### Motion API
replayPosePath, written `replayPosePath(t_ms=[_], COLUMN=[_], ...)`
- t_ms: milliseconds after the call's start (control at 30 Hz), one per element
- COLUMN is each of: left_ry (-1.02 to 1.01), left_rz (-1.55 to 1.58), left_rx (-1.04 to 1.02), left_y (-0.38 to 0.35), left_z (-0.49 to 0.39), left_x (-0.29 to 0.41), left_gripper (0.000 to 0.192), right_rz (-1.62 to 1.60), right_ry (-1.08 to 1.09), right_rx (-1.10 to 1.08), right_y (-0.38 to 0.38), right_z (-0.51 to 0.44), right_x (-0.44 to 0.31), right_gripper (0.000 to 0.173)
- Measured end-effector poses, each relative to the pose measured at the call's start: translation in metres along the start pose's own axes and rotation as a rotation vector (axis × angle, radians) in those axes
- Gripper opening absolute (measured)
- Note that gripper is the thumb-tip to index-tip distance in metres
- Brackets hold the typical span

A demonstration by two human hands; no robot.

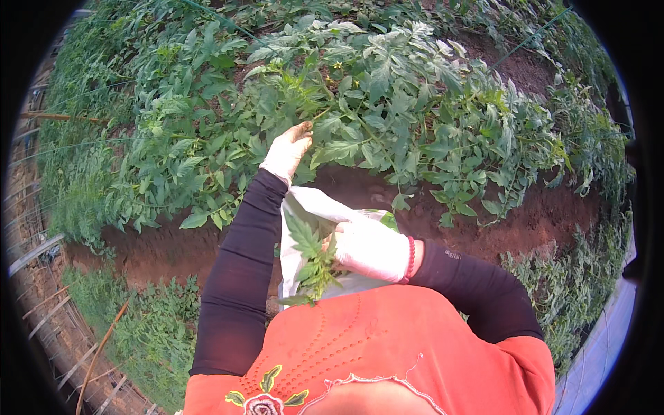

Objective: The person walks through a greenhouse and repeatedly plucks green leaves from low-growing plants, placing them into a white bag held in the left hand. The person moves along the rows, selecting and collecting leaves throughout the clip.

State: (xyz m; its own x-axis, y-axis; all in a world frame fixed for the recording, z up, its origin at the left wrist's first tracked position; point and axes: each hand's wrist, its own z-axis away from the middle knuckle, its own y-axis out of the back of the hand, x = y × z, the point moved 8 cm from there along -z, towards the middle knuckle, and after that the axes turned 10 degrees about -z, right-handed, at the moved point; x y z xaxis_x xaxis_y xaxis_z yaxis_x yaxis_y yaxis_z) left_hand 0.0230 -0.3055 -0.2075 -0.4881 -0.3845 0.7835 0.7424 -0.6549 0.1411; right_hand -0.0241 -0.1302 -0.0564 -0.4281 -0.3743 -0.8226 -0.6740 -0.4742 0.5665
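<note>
My left hand [288, 150], in a pale glove with soiled fingertips, reaches up into the tomato plants [384, 98]. Its fingers close on a thin green tomato stem [322, 113]. Against my belly my right hand [371, 249], gloved in white with a red bead bracelet [412, 259] at the wrist, holds cut leafy tomato shoots [311, 254]. They lie at the mouth of a white plastic bag [324, 204], whose rim is folded partly over that hand. What lies deeper in the bag is hidden.
Bare reddish soil [550, 212] runs between the plant rows. Green strings [534, 36] cross the foliage. Sticks [101, 353] and slats stand at the left edge, plastic sheeting [596, 353] at the right. Small yellow flowers [338, 66] show among the leaves.
</note>
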Motion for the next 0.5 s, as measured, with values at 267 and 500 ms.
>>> replayPosePath(t_ms=[267, 500], left_ry=[-0.175, -0.175], left_rz=[0.019, -0.441], left_rx=[0.116, 0.188], left_y=[-0.014, -0.039], left_z=[0.088, 0.105], left_x=[-0.015, -0.053], left_gripper=[0.047, 0.06], right_rz=[-0.785, -0.698], right_ry=[-0.512, -0.949], right_rx=[1.145, 1.629], right_y=[0.046, -0.002], right_z=[0.135, 0.245], right_x=[0.193, 0.456], right_gripper=[0.017, 0.042])
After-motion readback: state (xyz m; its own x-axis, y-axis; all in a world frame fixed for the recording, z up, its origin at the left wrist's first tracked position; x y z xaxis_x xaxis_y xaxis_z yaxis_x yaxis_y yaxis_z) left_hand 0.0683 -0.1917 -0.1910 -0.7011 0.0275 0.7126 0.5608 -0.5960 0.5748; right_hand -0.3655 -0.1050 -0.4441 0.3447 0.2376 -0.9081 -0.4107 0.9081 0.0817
